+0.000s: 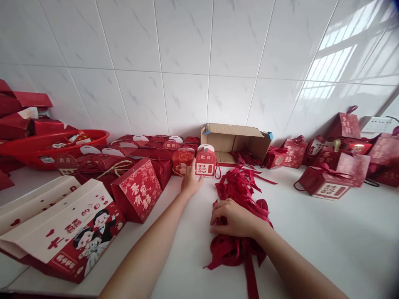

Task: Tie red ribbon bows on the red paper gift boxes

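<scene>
Ahead of me, a small red gift box (205,166) with a white label and rounded top stands upright on the white counter. My left hand (190,181) is at its lower left corner, fingers along the side and thumb near the front, closed on it. A dark red cord loop hangs at the box's right side. Nearer to me lies a long tangled heap of dark red ribbons (240,187). My right hand (232,218) rests on the heap's left side, its fingers curled into the ribbons; the fingertips are partly hidden.
Rows of red gift boxes (140,145) fill the back left, beside a red plastic basin (28,151). Large printed boxes (77,224) lie front left. An open cardboard carton (235,132) stands against the tiled wall. More finished boxes (327,182) with ribbon bows stand right.
</scene>
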`<state>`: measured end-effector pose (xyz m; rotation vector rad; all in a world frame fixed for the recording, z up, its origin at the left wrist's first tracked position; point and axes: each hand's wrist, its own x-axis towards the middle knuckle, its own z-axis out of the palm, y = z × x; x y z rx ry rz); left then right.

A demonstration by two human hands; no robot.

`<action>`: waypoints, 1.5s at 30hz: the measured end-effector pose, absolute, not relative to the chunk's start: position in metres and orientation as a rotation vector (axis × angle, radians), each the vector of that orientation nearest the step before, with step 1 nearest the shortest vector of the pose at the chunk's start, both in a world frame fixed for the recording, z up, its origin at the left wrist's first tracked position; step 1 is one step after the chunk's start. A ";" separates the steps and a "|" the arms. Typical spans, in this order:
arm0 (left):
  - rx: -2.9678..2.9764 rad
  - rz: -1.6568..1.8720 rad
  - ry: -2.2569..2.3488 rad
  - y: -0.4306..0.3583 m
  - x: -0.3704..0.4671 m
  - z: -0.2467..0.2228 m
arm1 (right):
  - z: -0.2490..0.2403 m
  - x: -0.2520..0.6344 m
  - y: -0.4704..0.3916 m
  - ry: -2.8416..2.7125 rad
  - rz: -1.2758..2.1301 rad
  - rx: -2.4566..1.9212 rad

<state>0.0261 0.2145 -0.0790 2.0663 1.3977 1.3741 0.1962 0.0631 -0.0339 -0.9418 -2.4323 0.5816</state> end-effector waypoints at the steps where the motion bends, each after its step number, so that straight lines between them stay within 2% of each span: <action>1: 2.085 1.390 1.374 0.215 0.025 -0.079 | -0.035 0.196 0.064 -2.418 0.608 -0.939; 9: 2.335 1.346 1.196 0.199 0.032 -0.077 | -0.048 0.202 0.074 -2.221 0.515 -1.115; 17: 2.609 1.328 1.277 0.190 0.043 -0.075 | -0.047 0.206 0.085 -1.544 0.374 -1.234; 21: 2.669 1.100 1.272 0.193 0.041 -0.076 | -0.048 0.211 0.091 -1.279 0.532 -1.097; 25: 2.636 1.058 1.235 0.193 0.041 -0.074 | -0.046 0.211 0.092 -1.106 0.770 -0.980; 29: 2.577 1.185 1.150 0.184 0.044 -0.067 | -0.046 0.212 0.092 -1.063 0.865 -0.939; 35: 2.300 1.601 1.131 0.163 0.044 -0.045 | -0.047 0.212 0.093 -0.987 0.965 -0.863; 45: 2.226 1.756 1.123 0.116 0.019 -0.032 | -0.033 0.200 0.074 -1.030 1.179 -0.563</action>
